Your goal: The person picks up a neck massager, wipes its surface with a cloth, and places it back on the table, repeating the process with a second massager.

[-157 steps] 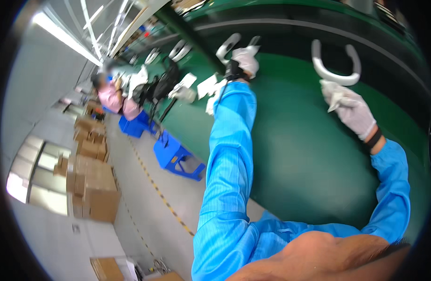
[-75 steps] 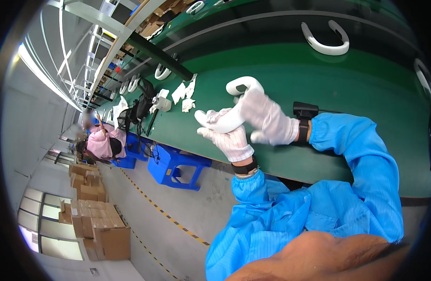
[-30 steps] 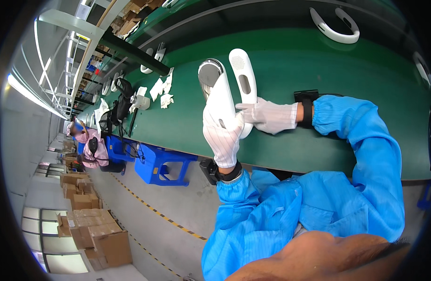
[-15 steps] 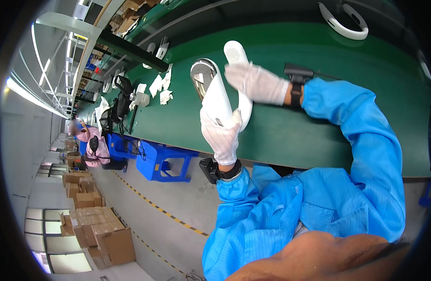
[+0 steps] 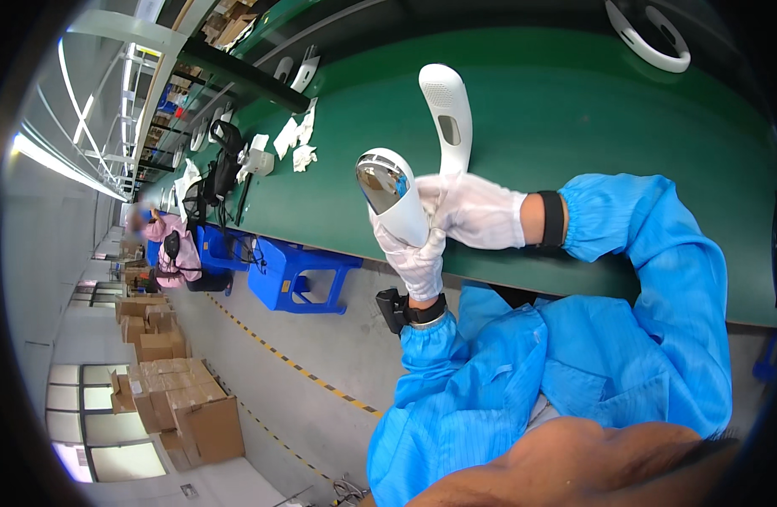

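Note:
Both my hands wear white gloves and blue sleeves. My left hand [image 5: 418,258] grips the lower arm of a white U-shaped plastic device [image 5: 405,182], whose shiny silver end pad faces up at me. My right hand [image 5: 473,218] closes on the bend of the same device, and its other white arm sticks up over the green conveyor belt [image 5: 566,101]. A black band sits on each wrist.
Another white U-shaped device [image 5: 646,38] lies on the belt at the top right. White cloths [image 5: 297,144] and more parts lie farther left along the belt. A blue stool [image 5: 291,275], a person in pink [image 5: 164,245] and stacked cardboard boxes [image 5: 181,406] are at the left.
The device has been turned in my hands. My right hand slid down from its upper arm to the bend, leaving that arm bare. The silver pad now faces me more.

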`<move>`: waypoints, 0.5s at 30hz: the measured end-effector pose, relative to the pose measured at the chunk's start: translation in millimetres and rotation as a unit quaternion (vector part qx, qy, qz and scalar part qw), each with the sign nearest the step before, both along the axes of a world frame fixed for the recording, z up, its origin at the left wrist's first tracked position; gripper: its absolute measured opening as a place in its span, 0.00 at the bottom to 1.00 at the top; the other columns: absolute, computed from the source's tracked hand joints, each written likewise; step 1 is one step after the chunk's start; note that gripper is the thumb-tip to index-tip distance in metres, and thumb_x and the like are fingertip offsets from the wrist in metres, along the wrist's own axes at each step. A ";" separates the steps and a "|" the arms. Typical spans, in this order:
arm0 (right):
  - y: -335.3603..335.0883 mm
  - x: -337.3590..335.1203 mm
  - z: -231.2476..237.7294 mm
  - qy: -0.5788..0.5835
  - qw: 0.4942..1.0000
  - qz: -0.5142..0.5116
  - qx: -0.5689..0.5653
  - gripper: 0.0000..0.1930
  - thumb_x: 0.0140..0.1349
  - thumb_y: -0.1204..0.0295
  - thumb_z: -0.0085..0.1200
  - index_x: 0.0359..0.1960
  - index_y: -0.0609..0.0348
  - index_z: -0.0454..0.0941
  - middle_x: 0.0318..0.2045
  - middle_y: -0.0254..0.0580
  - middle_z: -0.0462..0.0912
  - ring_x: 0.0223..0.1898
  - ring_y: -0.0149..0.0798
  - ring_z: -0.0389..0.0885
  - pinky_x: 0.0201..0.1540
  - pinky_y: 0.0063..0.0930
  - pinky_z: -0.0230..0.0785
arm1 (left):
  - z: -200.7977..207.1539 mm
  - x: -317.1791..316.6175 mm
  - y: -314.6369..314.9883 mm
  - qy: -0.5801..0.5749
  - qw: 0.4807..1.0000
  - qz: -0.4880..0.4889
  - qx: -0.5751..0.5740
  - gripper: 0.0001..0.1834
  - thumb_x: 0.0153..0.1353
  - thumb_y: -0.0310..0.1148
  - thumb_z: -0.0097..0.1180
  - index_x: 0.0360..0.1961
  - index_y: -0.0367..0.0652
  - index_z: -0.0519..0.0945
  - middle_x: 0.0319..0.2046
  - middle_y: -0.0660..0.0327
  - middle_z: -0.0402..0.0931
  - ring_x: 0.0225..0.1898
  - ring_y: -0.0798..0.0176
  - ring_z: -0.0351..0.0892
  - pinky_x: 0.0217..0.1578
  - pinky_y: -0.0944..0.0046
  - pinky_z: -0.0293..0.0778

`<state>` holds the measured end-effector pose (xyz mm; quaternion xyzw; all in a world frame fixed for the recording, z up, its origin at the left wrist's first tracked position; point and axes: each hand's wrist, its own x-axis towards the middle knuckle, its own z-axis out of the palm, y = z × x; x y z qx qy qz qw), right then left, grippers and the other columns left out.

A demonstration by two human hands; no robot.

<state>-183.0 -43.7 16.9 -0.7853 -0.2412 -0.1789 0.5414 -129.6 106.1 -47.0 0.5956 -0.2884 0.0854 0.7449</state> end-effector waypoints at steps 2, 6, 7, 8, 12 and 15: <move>-2.9 0.0 28.5 0.050 0.991 0.039 0.119 0.27 0.52 0.89 0.51 0.58 0.67 0.74 0.56 0.44 0.78 0.56 0.38 0.77 0.60 0.24 0.69 | -1.7 2.7 6.5 -0.023 1.000 0.010 0.016 0.56 0.46 0.40 0.77 0.70 0.42 0.53 0.60 0.55 0.64 0.56 0.58 0.72 0.56 0.56 0.72; -6.8 12.3 73.1 0.107 0.915 0.095 0.377 0.30 0.55 0.89 0.43 0.63 0.70 0.68 0.56 0.41 0.78 0.53 0.26 0.76 0.55 0.15 0.68 | -5.0 8.2 14.3 -0.025 0.994 0.010 0.110 0.58 0.49 0.32 0.72 0.75 0.43 0.44 0.60 0.53 0.65 0.51 0.59 0.77 0.48 0.58 0.78; -4.6 12.5 75.2 0.107 0.915 0.099 0.376 0.30 0.55 0.89 0.43 0.63 0.70 0.68 0.56 0.41 0.78 0.53 0.26 0.76 0.55 0.15 0.68 | -5.3 9.2 17.0 0.014 0.992 -0.012 0.127 0.57 0.50 0.29 0.71 0.75 0.43 0.45 0.59 0.53 0.67 0.48 0.60 0.78 0.45 0.59 0.79; -2.5 12.7 76.4 0.102 0.945 0.066 0.305 0.30 0.56 0.88 0.45 0.64 0.68 0.66 0.60 0.43 0.75 0.59 0.30 0.72 0.62 0.20 0.64 | -5.5 11.0 18.6 0.008 0.993 -0.022 0.114 0.59 0.48 0.37 0.75 0.74 0.42 0.47 0.59 0.53 0.67 0.47 0.60 0.79 0.44 0.59 0.80; 25.0 14.2 44.7 0.121 0.965 0.028 0.229 0.32 0.59 0.82 0.51 0.68 0.61 0.61 0.61 0.50 0.74 0.63 0.43 0.72 0.67 0.33 0.62 | -0.5 9.4 7.6 -0.054 0.998 0.016 0.018 0.67 0.41 0.65 0.72 0.73 0.42 0.49 0.66 0.50 0.58 0.57 0.54 0.72 0.53 0.54 0.75; 43.0 13.9 -40.3 0.084 0.993 -0.065 0.051 0.27 0.61 0.81 0.47 0.64 0.61 0.64 0.55 0.53 0.76 0.57 0.52 0.75 0.62 0.38 0.65 | -9.7 9.4 3.8 0.021 0.999 0.025 -0.018 0.69 0.38 0.70 0.71 0.71 0.41 0.49 0.62 0.51 0.62 0.61 0.51 0.69 0.60 0.53 0.69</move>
